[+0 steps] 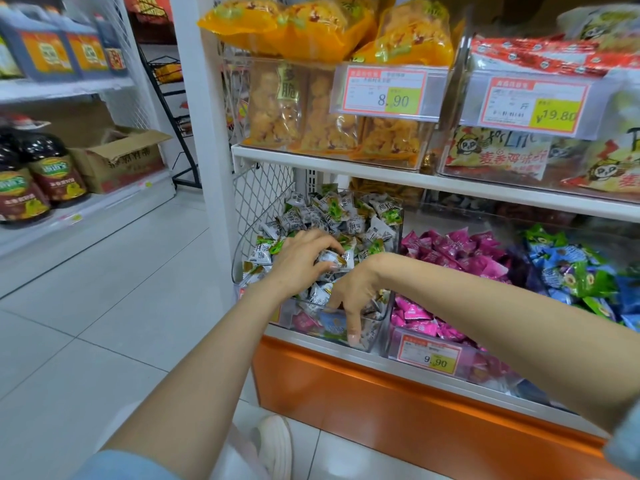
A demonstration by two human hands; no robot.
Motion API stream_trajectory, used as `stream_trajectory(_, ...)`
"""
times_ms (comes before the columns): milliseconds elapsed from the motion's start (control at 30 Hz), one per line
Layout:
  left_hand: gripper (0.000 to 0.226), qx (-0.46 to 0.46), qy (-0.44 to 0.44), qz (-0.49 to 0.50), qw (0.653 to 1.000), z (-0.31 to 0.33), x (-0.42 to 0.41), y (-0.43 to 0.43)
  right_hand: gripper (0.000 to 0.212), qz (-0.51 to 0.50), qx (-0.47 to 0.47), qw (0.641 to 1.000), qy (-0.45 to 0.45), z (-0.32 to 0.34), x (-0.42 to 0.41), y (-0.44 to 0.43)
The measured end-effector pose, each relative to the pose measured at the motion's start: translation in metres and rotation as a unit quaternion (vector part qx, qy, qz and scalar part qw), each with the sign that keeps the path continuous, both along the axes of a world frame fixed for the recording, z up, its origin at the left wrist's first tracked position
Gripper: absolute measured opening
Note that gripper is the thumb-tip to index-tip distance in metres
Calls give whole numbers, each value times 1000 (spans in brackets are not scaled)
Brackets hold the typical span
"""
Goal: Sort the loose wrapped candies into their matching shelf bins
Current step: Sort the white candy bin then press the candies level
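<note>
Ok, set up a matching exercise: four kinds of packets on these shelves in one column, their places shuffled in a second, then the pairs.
1. white-and-green wrapped candies
2. magenta wrapped candies
3. blue-and-green wrapped candies
4. orange-yellow plastic snack bags

A. behind the 8.90 price tag
B. bottom row, far right
C. behind the 9.90 price tag
D. where the left hand and right hand reach

Pairs: 1-D, 2-C, 3-B, 4-A

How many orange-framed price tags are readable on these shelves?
3: 8.90 tag upper shelf left, 19.80 tag upper right, 9.90 tag on the pink candy bin. Another may hide behind the left hand.
</note>
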State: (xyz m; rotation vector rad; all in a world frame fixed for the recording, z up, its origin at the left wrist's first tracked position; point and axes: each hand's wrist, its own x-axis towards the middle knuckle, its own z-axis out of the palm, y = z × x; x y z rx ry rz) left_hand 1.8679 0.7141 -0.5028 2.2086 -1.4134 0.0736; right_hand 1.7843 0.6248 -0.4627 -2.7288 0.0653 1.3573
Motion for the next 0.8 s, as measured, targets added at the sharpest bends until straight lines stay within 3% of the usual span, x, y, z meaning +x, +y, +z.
stream_trajectory(200, 26, 14, -3, -3, 1000, 0, 2, 2, 58, -74, 124, 989, -37, 2, -10, -17)
stream_trajectory(333, 30, 9, 3, -15, 1000, -3, 4, 5, 43, -130, 187, 970, -88, -1, -11, -24)
stream_trajectory(533, 31, -40, 113, -43, 992, -1, 6, 10, 30, -124, 174, 949, -233, 7, -28, -30)
stream_trajectory(600, 27, -59, 140, -45, 987, 4, 3, 12, 25, -137, 179, 923, -312, 11, -35, -35)
stream_trajectory(667, 19, -96, 173, -43, 979, 10, -1, 13, 22, -200, 236, 870, -384, 13, -41, -45)
stream_trajectory(733, 14, -128, 219, -52, 966, 16, -8, 13, 24, -271, 300, 810, -425, 13, -44, -53)
stream_trajectory(800, 15, -127, 262, -68, 954, 21, -16, 13, 24, -306, 331, 776, -442, 11, -45, -55)
